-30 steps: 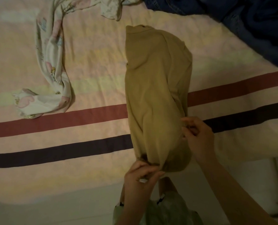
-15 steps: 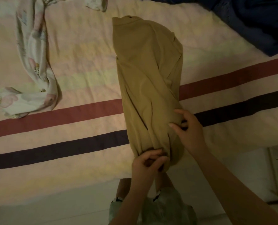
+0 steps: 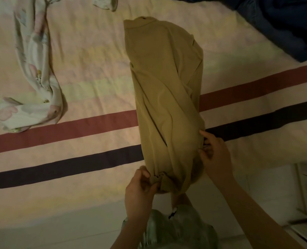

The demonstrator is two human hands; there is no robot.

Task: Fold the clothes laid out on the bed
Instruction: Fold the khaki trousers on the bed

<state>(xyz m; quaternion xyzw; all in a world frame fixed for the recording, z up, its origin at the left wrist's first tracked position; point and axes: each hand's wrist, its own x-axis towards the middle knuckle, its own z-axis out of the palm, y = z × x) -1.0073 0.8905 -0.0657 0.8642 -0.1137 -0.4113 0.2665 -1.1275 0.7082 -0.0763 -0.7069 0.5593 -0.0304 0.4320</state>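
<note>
The left hand [image 3: 140, 187] pinches the tan knit garment's [image 3: 165, 97] near hem; the right hand [image 3: 214, 155] grips its right edge.

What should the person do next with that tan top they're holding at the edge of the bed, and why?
Probably lift the near end and fold it away, up toward the collar. The tan top already lies narrowed into a long strip across the striped bedspread, and the left hand grips its bunched near end while the right hand pinches its right edge, so both are placed for that fold.

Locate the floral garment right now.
Head view, far left: the floral garment lies crumpled on the bed, left of the tan garment, its lower end touching the red stripe.
</note>
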